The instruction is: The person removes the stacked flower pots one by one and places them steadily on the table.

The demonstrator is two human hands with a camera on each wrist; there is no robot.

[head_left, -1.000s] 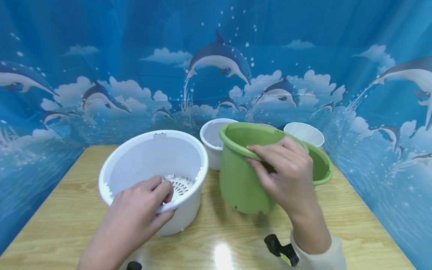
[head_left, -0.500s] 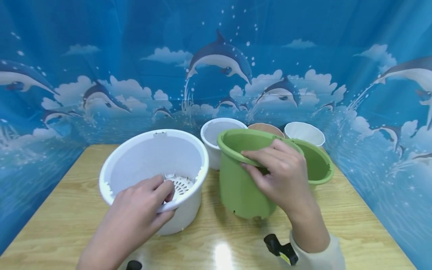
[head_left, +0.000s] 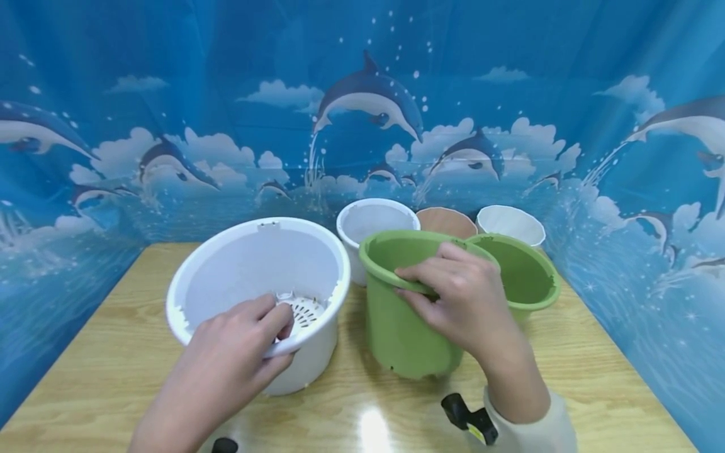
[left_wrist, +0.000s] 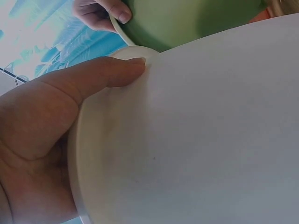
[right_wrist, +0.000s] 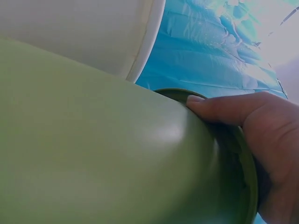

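In the head view, my left hand (head_left: pixel 238 343) grips the near rim of a large white plastic flowerpot (head_left: pixel 243 261) with a slotted base. Its fingers curl over inside, and the left wrist view shows the thumb (left_wrist: pixel 114 74) against the outer wall. To the right, my right hand (head_left: pixel 461 296) pinches the near rim of a green flowerpot (head_left: pixel 402 327). The right wrist view has that thumb (right_wrist: pixel 224 108) outside, just under the rim. Whether the green pot's base touches the table cannot be told. Both pots stand side by side, slightly apart.
Behind are a smaller white pot (head_left: pixel 351 251), a brown pot (head_left: pixel 447 221), another white pot (head_left: pixel 510 223) and a second green pot (head_left: pixel 532 277). A wooden table (head_left: pixel 85 352) carries them. A dolphin-print curtain (head_left: pixel 226 82) surrounds its back and sides. Black gear (head_left: pixel 469 418) sits at my right wrist.
My right hand has brought the green pot down and a little left, toward me. The brown pot and more of the second green pot now show behind it. My left hand stays put.
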